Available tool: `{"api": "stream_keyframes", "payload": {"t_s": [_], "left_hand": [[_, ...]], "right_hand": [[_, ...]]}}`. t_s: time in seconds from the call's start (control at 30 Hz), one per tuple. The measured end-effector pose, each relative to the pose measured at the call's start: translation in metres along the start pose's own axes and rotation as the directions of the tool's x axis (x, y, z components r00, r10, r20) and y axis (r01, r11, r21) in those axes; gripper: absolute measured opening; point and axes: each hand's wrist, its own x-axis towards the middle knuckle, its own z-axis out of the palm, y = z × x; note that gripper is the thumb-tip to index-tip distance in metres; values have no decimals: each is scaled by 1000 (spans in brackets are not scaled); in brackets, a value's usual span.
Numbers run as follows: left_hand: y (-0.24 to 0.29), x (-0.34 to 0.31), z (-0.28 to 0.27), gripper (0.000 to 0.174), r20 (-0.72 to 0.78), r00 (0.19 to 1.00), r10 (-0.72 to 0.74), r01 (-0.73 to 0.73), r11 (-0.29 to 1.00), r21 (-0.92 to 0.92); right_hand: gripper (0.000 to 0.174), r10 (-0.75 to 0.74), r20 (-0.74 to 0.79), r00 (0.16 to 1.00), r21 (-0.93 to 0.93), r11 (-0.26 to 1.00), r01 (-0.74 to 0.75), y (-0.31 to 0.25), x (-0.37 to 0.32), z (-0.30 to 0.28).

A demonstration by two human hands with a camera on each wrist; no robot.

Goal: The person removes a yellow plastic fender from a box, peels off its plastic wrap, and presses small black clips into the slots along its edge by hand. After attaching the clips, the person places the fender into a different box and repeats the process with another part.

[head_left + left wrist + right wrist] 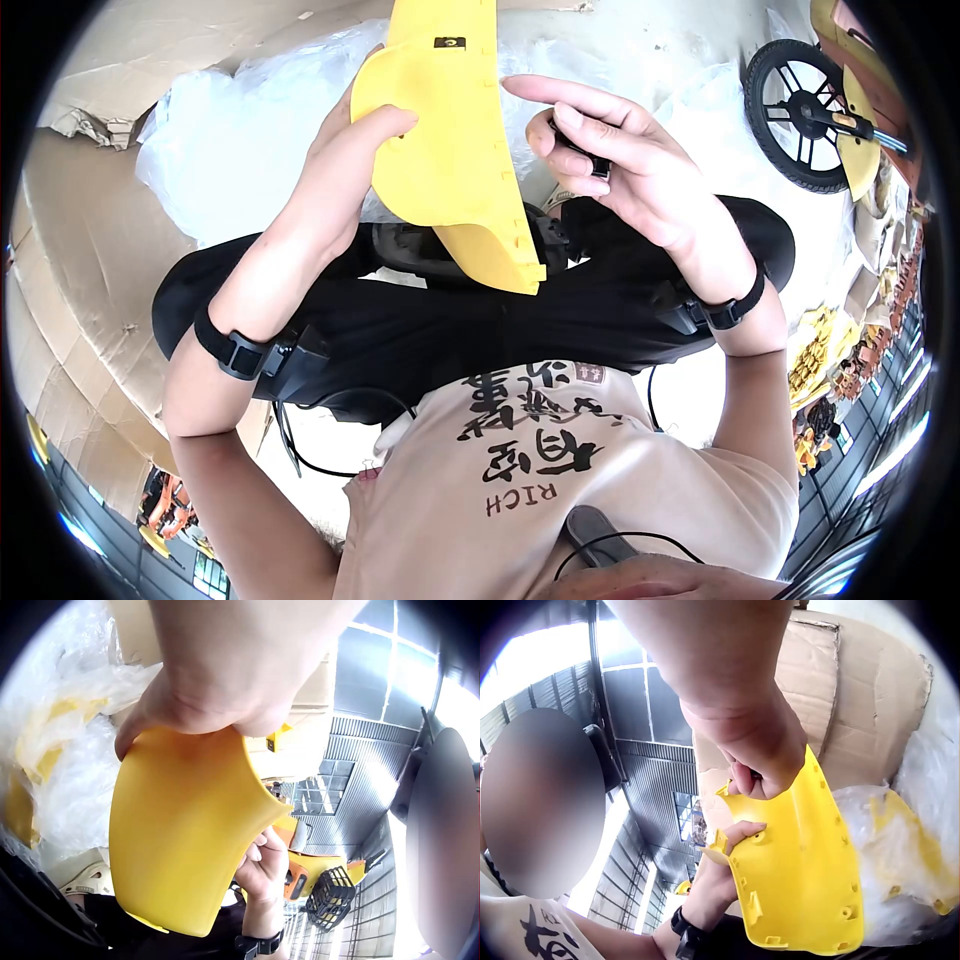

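Observation:
A curved yellow plastic panel (450,140) is held up over the person's lap, a small black label (450,43) near its far end. My left hand (362,145) grips its left edge, thumb lying on the near face. In the right wrist view the panel's hollow inside (795,855) shows clips and screw bosses along the edges. My right hand (640,155) is to the right of the panel, its fingers curled around a small black object (600,166), mostly hidden by them; its index finger points toward the panel's edge. I cannot tell what the black object is.
Clear plastic bags (230,140) lie on the floor beyond the legs, some with yellow parts (907,847) inside. Flattened cardboard (100,250) covers the left side. A black spoked wheel (800,115) stands at the far right. Several yellow and orange parts (825,350) lie along the right.

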Motion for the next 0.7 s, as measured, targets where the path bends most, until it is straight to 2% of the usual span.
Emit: {"api": "stream_keyframes", "payload": {"t_s": [0.07,0.27,0.47,0.53,0.7], "left_hand": [[0,0,-2,61,41,996,-82,83,996,-33],[3,-2,2,60,32,996,-86,87,996,-25],[6,-6,6,54,-28,986,-165,163,985,-62],[7,-5,7,52,-18,987,-160,158,984,-82],[8,-4,4,46,-12,986,-166,163,979,-123]], "right_hand": [[41,-7,-4,1000,-18,1000,7,-1,0,2],[28,0,-22,1000,-32,999,0,-4,-3,7],[26,17,57,998,83,996,-22,-2,-4,0],[32,-17,47,999,20,1000,17,0,-3,-1],[42,3,22,1000,-19,1000,-3,-5,-6,9]]}}
